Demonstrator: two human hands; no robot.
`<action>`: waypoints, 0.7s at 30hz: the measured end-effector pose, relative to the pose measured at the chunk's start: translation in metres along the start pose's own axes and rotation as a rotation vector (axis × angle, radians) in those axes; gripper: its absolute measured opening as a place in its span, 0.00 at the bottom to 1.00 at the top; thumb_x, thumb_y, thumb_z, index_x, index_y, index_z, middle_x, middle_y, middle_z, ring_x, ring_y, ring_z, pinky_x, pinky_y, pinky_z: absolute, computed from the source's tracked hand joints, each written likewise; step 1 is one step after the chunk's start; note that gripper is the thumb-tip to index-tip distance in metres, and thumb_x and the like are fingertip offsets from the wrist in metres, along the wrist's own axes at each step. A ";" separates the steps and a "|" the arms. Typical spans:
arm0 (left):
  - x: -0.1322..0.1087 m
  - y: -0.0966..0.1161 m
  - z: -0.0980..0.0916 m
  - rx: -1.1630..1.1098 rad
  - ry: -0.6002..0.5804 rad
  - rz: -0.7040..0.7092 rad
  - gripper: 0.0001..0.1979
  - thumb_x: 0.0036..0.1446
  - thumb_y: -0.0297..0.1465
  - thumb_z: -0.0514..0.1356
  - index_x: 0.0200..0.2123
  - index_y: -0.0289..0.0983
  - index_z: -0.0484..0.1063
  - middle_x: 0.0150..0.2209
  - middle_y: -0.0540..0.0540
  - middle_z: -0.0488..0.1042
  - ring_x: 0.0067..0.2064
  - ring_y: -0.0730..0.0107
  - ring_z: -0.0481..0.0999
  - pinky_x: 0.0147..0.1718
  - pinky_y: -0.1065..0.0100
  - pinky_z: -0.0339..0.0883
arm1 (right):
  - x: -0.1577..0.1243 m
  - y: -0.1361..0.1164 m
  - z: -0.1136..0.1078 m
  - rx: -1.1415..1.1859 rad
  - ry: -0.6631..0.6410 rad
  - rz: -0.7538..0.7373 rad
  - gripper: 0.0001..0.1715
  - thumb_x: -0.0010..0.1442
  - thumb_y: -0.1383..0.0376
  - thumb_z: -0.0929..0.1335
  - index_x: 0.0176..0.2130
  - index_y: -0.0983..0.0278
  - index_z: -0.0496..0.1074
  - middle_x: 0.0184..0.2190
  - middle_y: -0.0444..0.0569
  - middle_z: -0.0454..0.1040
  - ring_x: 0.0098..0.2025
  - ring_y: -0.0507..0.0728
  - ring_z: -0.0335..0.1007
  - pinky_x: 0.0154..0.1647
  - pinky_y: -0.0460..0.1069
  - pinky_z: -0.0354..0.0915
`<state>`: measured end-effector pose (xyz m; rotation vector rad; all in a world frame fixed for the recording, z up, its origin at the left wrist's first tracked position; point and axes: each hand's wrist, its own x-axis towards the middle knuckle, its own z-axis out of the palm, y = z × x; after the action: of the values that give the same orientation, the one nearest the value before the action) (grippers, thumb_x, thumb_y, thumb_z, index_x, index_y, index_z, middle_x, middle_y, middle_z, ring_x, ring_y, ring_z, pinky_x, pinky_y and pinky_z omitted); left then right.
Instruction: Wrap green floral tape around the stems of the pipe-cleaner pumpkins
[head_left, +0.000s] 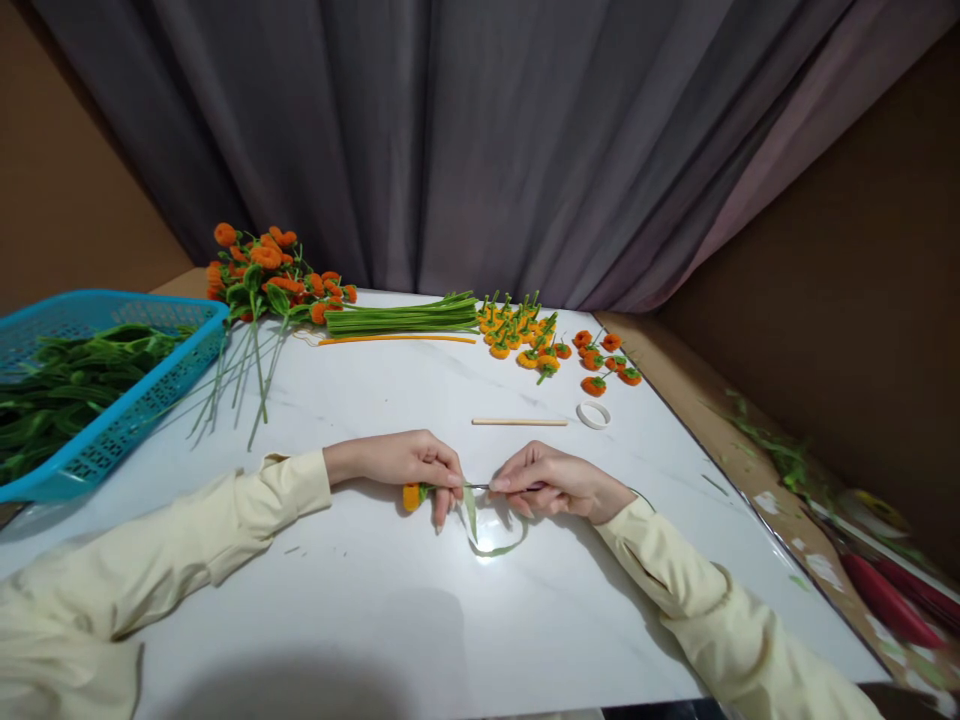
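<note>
No text, label, brand, number or sign can be read.

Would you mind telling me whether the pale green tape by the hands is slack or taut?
Slack: the tape curves in a loose loop near the left hand and right hand, instead of running straight.

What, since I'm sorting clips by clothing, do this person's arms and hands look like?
The left sleeve and right sleeve are pale yellow, long, loose and creased, reaching close to the wrists. The left hand and right hand are bare, without gloves.
</note>
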<state>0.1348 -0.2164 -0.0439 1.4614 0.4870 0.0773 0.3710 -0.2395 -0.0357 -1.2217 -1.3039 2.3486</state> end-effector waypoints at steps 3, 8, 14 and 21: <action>0.000 0.001 0.000 0.005 0.006 -0.002 0.16 0.59 0.42 0.57 0.33 0.33 0.72 0.25 0.43 0.79 0.30 0.70 0.77 0.30 0.72 0.67 | 0.000 0.000 0.000 0.001 -0.001 -0.001 0.14 0.49 0.64 0.72 0.22 0.73 0.72 0.14 0.44 0.68 0.10 0.39 0.40 0.07 0.39 0.35; 0.000 0.002 0.000 0.006 0.012 -0.016 0.17 0.59 0.42 0.58 0.33 0.33 0.73 0.26 0.42 0.79 0.29 0.70 0.77 0.31 0.71 0.67 | 0.001 0.000 0.001 0.004 0.005 0.005 0.13 0.47 0.64 0.73 0.23 0.74 0.73 0.14 0.44 0.69 0.10 0.39 0.40 0.07 0.39 0.35; 0.000 0.001 0.000 0.028 0.015 -0.006 0.17 0.59 0.42 0.58 0.33 0.33 0.73 0.26 0.42 0.79 0.30 0.70 0.76 0.28 0.72 0.66 | 0.000 -0.002 0.003 0.020 0.017 0.011 0.12 0.47 0.65 0.73 0.23 0.74 0.74 0.13 0.44 0.68 0.09 0.39 0.40 0.07 0.39 0.35; 0.000 0.000 0.000 0.011 0.002 -0.005 0.16 0.59 0.42 0.57 0.33 0.33 0.72 0.26 0.43 0.79 0.30 0.70 0.77 0.30 0.72 0.66 | 0.000 -0.002 0.000 0.054 -0.031 0.049 0.13 0.51 0.64 0.71 0.29 0.75 0.75 0.14 0.45 0.69 0.10 0.39 0.39 0.08 0.38 0.36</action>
<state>0.1347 -0.2164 -0.0436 1.4709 0.4936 0.0727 0.3706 -0.2382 -0.0338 -1.2194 -1.2247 2.4300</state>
